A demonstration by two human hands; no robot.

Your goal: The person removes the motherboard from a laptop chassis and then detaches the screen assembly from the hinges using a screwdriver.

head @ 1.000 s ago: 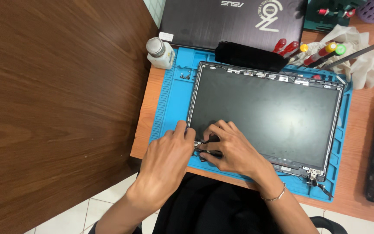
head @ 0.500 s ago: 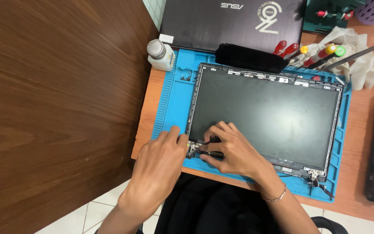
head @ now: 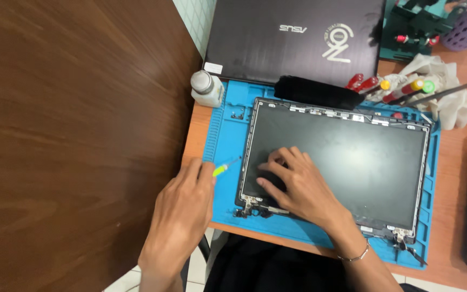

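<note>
A bare laptop screen panel [head: 347, 157] in its frame lies on a blue work mat [head: 224, 140]. My right hand [head: 298, 186] rests flat on the panel's near left corner, fingers spread, just above the metal hinge [head: 255, 205]. My left hand [head: 182, 213] sits at the mat's left edge and grips a small screwdriver with a yellow-green handle [head: 221, 170]; its thin tip points toward the panel's left edge.
A closed dark laptop [head: 293, 38] lies behind the mat, with a black bar-shaped object [head: 317, 93] in front of it. A small white bottle [head: 206, 89] stands at the mat's far left corner. Several screwdrivers [head: 390, 89] and a white cloth [head: 444, 92] lie far right. A dark wooden panel [head: 77, 135] fills the left.
My left hand has drawn back from the panel's hinge corner to the mat's left edge, and the yellow-green screwdriver now shows in it. My right hand stays on the panel.
</note>
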